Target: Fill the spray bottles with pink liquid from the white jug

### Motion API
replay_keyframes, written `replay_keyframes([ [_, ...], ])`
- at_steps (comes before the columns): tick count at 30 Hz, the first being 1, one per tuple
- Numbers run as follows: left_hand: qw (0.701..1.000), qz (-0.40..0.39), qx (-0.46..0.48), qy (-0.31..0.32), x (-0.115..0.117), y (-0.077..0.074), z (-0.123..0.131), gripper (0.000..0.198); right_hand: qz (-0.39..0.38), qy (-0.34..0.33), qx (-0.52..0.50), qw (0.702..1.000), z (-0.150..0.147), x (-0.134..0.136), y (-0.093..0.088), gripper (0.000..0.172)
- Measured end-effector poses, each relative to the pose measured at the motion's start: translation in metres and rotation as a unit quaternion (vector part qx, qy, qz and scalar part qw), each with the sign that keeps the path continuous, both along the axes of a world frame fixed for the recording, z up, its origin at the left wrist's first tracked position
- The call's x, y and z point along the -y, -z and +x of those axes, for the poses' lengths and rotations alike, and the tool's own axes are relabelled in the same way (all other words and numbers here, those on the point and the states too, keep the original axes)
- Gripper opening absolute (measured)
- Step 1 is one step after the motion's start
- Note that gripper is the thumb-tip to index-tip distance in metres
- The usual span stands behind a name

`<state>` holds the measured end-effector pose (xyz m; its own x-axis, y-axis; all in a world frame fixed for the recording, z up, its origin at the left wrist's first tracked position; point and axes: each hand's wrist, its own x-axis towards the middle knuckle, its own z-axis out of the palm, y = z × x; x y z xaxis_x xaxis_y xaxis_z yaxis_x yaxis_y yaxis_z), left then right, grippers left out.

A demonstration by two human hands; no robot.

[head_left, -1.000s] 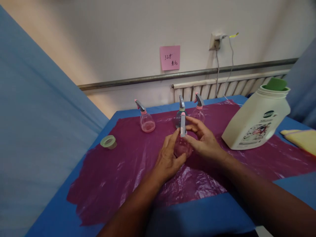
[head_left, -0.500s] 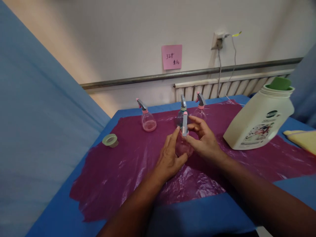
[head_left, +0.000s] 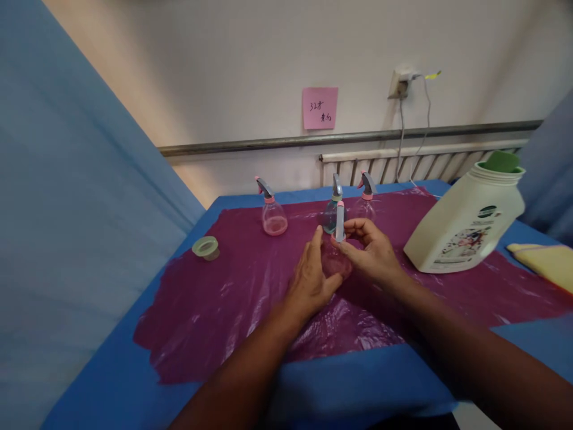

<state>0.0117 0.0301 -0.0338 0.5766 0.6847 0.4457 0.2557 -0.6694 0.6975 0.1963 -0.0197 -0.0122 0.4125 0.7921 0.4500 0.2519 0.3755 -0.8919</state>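
A clear spray bottle (head_left: 335, 263) with pink liquid, a grey trigger head and a pink collar stands upright in front of me on a purple plastic sheet (head_left: 250, 286). My left hand (head_left: 308, 278) is curved around the left side of its body, thumb at the near side. With thumb and fingers, my right hand (head_left: 376, 254) grips the pink collar just below the trigger head. Directly behind stands a teal spray bottle (head_left: 330, 218), partly covered by the held one. Beside that is another clear, pink-collared spray bottle (head_left: 364, 208), its lower part hidden by my right hand.
Farther left stands a spray bottle (head_left: 274, 224) with pink liquid. A small translucent green cup-like piece (head_left: 206, 247) lies left of it. At right is a large cream jug (head_left: 465, 221) with a green piece in its mouth, then a yellow cloth (head_left: 544, 263). A wall backs the blue-covered table.
The camera view has shifted slightly. My left index fingertip has moved a little away from the bottle's collar; my right hand stays at the collar.
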Motion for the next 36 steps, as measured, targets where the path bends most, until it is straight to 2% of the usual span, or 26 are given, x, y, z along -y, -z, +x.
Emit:
replay_keyframes([
  [7,1.000,-0.004,-0.014,-0.027,0.007,-0.008,0.000,0.122,-0.048,0.038,0.098,0.993,0.001,0.010,-0.019,0.035],
  [9,0.999,0.003,0.037,-0.022,0.007,-0.012,-0.001,0.106,-0.049,0.034,0.108,0.992,0.001,0.008,-0.024,0.034],
  [11,0.991,0.003,0.127,-0.031,0.005,-0.017,-0.003,0.080,-0.046,0.023,0.104,0.993,0.001,0.000,-0.031,0.035],
  [13,0.971,-0.026,0.225,-0.071,-0.001,-0.022,-0.004,0.057,-0.041,0.013,0.097,0.994,-0.001,-0.014,-0.040,0.038],
  [15,0.943,-0.079,0.297,-0.129,-0.009,-0.026,-0.004,0.042,-0.032,0.006,0.101,0.994,-0.003,-0.035,-0.049,0.040],
  [17,0.915,-0.131,0.341,-0.174,-0.019,-0.029,-0.005,0.037,-0.021,0.006,0.119,0.993,-0.006,-0.062,-0.058,0.038],
  [20,0.879,-0.188,0.385,-0.207,-0.032,-0.032,-0.008,0.036,-0.026,0.038,0.154,0.987,-0.012,-0.106,-0.065,0.033],
  [24,0.838,-0.256,0.425,-0.229,-0.044,-0.035,-0.015,0.036,-0.050,0.074,0.170,0.981,-0.021,-0.155,-0.057,0.025],
  [29,0.806,-0.306,0.449,-0.234,-0.052,-0.036,-0.021,0.041,-0.089,0.101,0.183,0.974,-0.026,-0.187,-0.034,0.025],
  [33,0.805,-0.310,0.448,-0.235,-0.053,-0.036,-0.023,0.042,-0.095,0.114,0.193,0.970,-0.027,-0.191,-0.025,0.032],
  [36,0.807,-0.312,0.444,-0.232,-0.053,-0.036,-0.022,0.040,-0.074,0.117,0.196,0.971,-0.031,-0.171,-0.022,0.048],
])
